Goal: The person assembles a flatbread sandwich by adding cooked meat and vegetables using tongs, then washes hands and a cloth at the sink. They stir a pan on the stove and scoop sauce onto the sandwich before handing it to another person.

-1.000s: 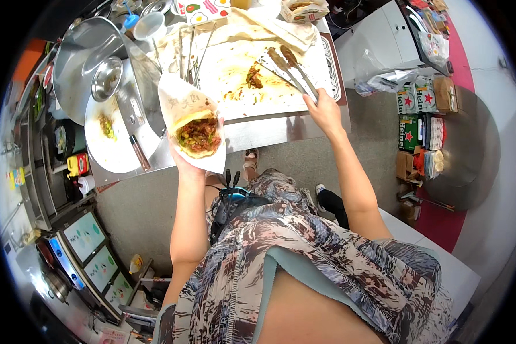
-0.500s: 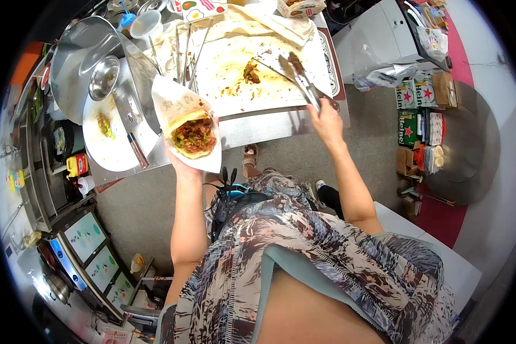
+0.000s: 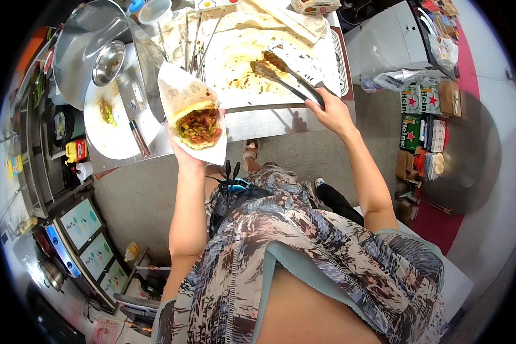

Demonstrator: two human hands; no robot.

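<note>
My left hand holds up a stuffed flatbread in a white paper sleeve. Chopped brown meat with green bits fills its open side, which faces up. In my right hand is a pair of metal tongs, gripped near the handle end. The tips are apart and dirty with food, low over a messy white board. Smears and scraps of filling lie around them; whether anything sits between the tips I cannot tell.
Left of the flatbread, a round white board carries chopped scraps and a brown-handled knife. A steel bowl and several upright metal utensils stand behind. Cloth lies along the back. Boxes are stacked at the right.
The tongs have moved left over the white board, to where a small heap of filling was lying. My left hand still holds the flatbread. The whole view has shifted slightly.
</note>
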